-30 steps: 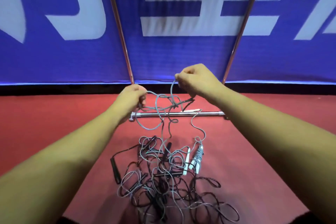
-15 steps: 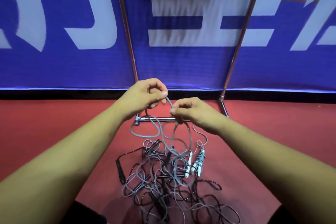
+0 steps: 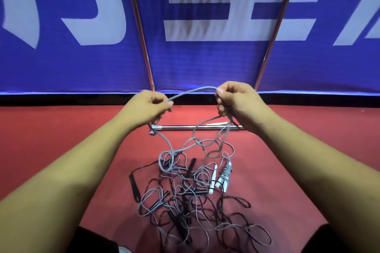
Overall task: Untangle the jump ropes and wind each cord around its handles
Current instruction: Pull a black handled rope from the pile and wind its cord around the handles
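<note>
I had both hands raised over the red floor (image 3: 61, 139), set apart and level, with a short run of grey cord (image 3: 193, 91) arching between them. The left hand (image 3: 153, 107) pinched it between thumb and curled fingers, and the right hand (image 3: 232, 98) had its fingers closed round the other end of that run. A second strand seemed to hang from the right fist, though I could not tell whether it was gripped or merely draped. The held span ran side to side, across my view, roughly parallel to the metal bar (image 3: 197, 127) lying on the floor beyond the hands, at the foot of the blue banner (image 3: 102, 63). From each hand the cord dropped down and back toward me into the heap (image 3: 191, 195) of grey and black ropes, which sat on the floor between my forearms, well below the hands. The two falling strands crossed in a loose snarl under the right hand, so I judged that hand the nearer one for picking the crossing apart. The white handles (image 3: 225, 174) lay on the right side of the heap, angled away from me, and a black handle (image 3: 134, 188) lay at its left edge, nearer the left arm. No cord had been wound on any handle yet.
</note>
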Tool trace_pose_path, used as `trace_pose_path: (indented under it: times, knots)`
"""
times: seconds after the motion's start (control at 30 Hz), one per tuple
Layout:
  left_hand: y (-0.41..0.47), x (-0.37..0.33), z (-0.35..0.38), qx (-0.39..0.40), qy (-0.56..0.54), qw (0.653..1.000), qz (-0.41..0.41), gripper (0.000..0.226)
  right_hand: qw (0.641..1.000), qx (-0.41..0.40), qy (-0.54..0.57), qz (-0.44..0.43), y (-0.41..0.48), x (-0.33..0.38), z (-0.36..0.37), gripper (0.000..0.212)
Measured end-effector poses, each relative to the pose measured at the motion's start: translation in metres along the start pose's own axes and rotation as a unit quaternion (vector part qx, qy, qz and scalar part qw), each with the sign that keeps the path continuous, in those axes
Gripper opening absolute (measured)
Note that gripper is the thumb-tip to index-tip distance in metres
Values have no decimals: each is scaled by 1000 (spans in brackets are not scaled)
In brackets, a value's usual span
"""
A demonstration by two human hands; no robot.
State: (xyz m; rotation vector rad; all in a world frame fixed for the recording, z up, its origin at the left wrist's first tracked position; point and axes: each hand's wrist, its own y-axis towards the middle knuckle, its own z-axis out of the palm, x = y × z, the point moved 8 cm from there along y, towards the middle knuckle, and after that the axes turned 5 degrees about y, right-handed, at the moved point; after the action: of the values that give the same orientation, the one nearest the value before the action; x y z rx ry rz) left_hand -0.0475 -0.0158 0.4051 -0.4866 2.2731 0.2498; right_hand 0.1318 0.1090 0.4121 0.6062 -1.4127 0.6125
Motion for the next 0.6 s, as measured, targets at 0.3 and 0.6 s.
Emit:
trace_pose_path:
  times: [0.3, 0.6]
  knots:
    - [-11, -24, 38, 112, -60, 991, 37, 22, 992, 124, -15, -17, -9, 5, 52, 27]
    - [-21, -23, 96, 193, -61, 977, 66, 12, 943, 48, 329, 37, 0, 29, 44, 34]
